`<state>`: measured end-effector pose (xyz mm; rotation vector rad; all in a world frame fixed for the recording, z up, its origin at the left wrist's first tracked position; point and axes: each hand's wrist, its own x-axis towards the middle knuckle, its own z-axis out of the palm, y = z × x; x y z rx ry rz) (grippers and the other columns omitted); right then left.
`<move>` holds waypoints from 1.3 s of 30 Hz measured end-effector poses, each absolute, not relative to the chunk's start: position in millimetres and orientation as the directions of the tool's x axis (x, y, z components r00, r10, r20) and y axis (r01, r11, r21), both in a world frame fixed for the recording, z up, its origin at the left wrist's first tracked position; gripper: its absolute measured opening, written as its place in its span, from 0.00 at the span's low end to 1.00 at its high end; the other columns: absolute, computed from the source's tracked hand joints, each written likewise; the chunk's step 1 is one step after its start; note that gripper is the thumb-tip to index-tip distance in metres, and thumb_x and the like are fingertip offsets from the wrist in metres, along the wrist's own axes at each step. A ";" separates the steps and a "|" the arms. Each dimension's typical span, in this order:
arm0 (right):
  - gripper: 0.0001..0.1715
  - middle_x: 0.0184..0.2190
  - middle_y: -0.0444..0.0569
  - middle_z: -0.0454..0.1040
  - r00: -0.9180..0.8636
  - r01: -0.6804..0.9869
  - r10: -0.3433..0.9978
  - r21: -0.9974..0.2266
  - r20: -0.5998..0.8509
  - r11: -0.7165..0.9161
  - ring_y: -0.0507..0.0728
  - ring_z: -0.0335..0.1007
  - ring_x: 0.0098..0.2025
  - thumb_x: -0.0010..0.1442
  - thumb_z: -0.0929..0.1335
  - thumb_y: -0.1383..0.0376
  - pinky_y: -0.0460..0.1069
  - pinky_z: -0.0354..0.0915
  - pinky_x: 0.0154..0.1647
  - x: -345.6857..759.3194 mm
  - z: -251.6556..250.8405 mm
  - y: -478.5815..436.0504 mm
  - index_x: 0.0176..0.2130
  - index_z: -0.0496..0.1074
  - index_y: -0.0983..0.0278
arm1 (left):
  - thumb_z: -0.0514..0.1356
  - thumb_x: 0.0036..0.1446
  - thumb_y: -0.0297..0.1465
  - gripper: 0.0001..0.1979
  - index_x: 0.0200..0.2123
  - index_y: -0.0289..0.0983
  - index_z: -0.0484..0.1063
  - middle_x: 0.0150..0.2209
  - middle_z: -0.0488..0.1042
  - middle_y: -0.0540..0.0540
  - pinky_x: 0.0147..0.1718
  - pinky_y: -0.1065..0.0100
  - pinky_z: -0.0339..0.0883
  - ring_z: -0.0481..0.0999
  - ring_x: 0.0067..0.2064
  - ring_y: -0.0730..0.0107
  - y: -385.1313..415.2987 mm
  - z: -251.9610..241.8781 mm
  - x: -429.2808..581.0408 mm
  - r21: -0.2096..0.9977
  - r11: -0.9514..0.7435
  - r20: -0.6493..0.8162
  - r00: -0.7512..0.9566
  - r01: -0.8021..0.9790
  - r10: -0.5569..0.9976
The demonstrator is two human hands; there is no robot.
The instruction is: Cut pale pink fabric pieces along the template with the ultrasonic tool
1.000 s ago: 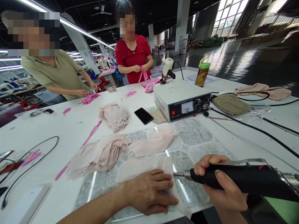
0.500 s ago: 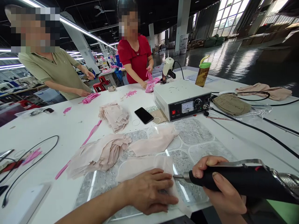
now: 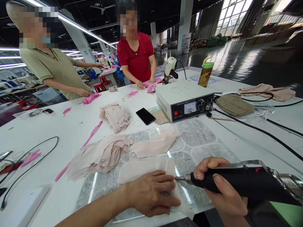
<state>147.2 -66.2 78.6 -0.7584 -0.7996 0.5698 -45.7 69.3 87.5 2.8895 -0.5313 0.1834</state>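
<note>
A thin, pale pink fabric piece point(image 3: 146, 165) is lying flat, partly hidden, a narrow end trailing toward the viewer. To its right, a black handheld tool point(image 3: 239, 183) with silvery fittings is slanting slightly, its slim metal tip pointing at the fabric piece's right edge; whether they are touching is unclear.

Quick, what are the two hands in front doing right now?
Left hand: open, palm down on the thin pale-pink cloth piece.
Right hand: closed around the black handheld tool with a metal tip.
</note>
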 end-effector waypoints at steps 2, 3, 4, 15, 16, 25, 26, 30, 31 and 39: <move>0.03 0.29 0.45 0.67 0.570 -0.164 0.703 -0.779 0.426 0.605 0.53 0.68 0.26 0.63 0.66 0.62 0.52 0.70 0.27 147.0 78.9 -66.1 0.38 0.70 0.58 | 0.53 0.68 0.40 0.16 0.52 0.40 0.72 0.49 0.72 0.42 0.58 0.59 0.60 0.67 0.59 0.57 69.6 88.0 -45.4 0.171 -0.914 0.154 0.926 -0.367 -0.344; 0.02 0.29 0.45 0.68 0.566 -0.160 0.704 -0.780 0.430 0.605 0.53 0.68 0.26 0.63 0.66 0.62 0.52 0.70 0.27 146.9 78.9 -66.0 0.38 0.70 0.58 | 0.52 0.68 0.40 0.16 0.52 0.40 0.72 0.49 0.72 0.42 0.58 0.59 0.60 0.67 0.59 0.57 69.7 88.2 -45.3 0.171 -0.914 0.153 0.926 -0.368 -0.345; 0.01 0.29 0.45 0.68 0.563 -0.156 0.704 -0.781 0.432 0.604 0.53 0.68 0.26 0.63 0.66 0.63 0.52 0.70 0.27 146.8 78.9 -65.8 0.38 0.69 0.58 | 0.52 0.68 0.40 0.16 0.52 0.40 0.72 0.49 0.72 0.42 0.58 0.59 0.60 0.67 0.59 0.57 69.8 88.5 -45.4 0.173 -0.914 0.151 0.927 -0.368 -0.344; 0.04 0.29 0.45 0.66 0.565 -0.162 0.719 -0.800 0.405 0.577 0.53 0.68 0.27 0.62 0.66 0.61 0.51 0.69 0.28 149.6 82.9 -78.7 0.38 0.68 0.59 | 0.53 0.68 0.40 0.16 0.53 0.41 0.71 0.51 0.72 0.42 0.60 0.59 0.59 0.66 0.61 0.58 68.8 90.3 -46.2 0.181 -0.921 0.110 0.938 -0.344 -0.329; 0.05 0.29 0.45 0.67 0.566 -0.165 0.723 -0.805 0.396 0.570 0.54 0.68 0.27 0.62 0.67 0.61 0.52 0.69 0.28 149.9 83.8 -80.3 0.37 0.68 0.59 | 0.53 0.68 0.40 0.16 0.53 0.41 0.71 0.51 0.72 0.42 0.60 0.59 0.59 0.66 0.61 0.58 68.8 90.5 -46.1 0.182 -0.922 0.105 0.939 -0.342 -0.328; 0.05 0.29 0.45 0.67 0.575 -0.210 0.731 -0.798 0.366 0.565 0.53 0.67 0.26 0.62 0.67 0.60 0.51 0.68 0.27 142.5 86.3 -79.0 0.37 0.69 0.59 | 0.54 0.68 0.40 0.16 0.52 0.41 0.71 0.52 0.72 0.42 0.59 0.59 0.59 0.68 0.59 0.57 68.5 91.3 -45.3 0.175 -0.921 0.123 0.936 -0.349 -0.331; 0.05 0.29 0.45 0.67 0.578 -0.207 0.728 -0.796 0.369 0.568 0.53 0.67 0.26 0.62 0.67 0.60 0.51 0.68 0.27 142.0 85.7 -78.5 0.37 0.69 0.59 | 0.53 0.68 0.40 0.16 0.52 0.41 0.71 0.52 0.72 0.42 0.59 0.59 0.59 0.67 0.60 0.57 68.4 91.1 -45.3 0.173 -0.921 0.127 0.935 -0.349 -0.331; 0.05 0.29 0.45 0.67 0.579 -0.202 0.726 -0.798 0.370 0.568 0.53 0.68 0.26 0.62 0.67 0.60 0.51 0.69 0.28 142.1 84.3 -77.8 0.38 0.69 0.59 | 0.52 0.68 0.40 0.16 0.53 0.41 0.71 0.52 0.72 0.42 0.59 0.60 0.59 0.67 0.59 0.58 68.0 91.1 -45.8 0.168 -0.925 0.130 0.937 -0.342 -0.323; 0.05 0.29 0.45 0.67 0.575 -0.202 0.728 -0.798 0.373 0.568 0.53 0.68 0.26 0.62 0.67 0.60 0.51 0.69 0.28 142.4 84.4 -77.9 0.38 0.69 0.59 | 0.52 0.69 0.40 0.16 0.53 0.41 0.71 0.52 0.72 0.42 0.59 0.60 0.59 0.67 0.60 0.58 67.9 91.0 -46.0 0.168 -0.925 0.130 0.938 -0.341 -0.322; 0.04 0.29 0.45 0.68 0.558 -0.180 0.728 -0.798 0.398 0.575 0.53 0.67 0.25 0.63 0.67 0.60 0.52 0.70 0.26 142.0 87.4 -75.5 0.37 0.69 0.58 | 0.52 0.68 0.41 0.17 0.53 0.41 0.72 0.52 0.72 0.42 0.59 0.59 0.59 0.66 0.61 0.57 68.2 89.0 -46.6 0.177 -0.923 0.114 0.939 -0.341 -0.325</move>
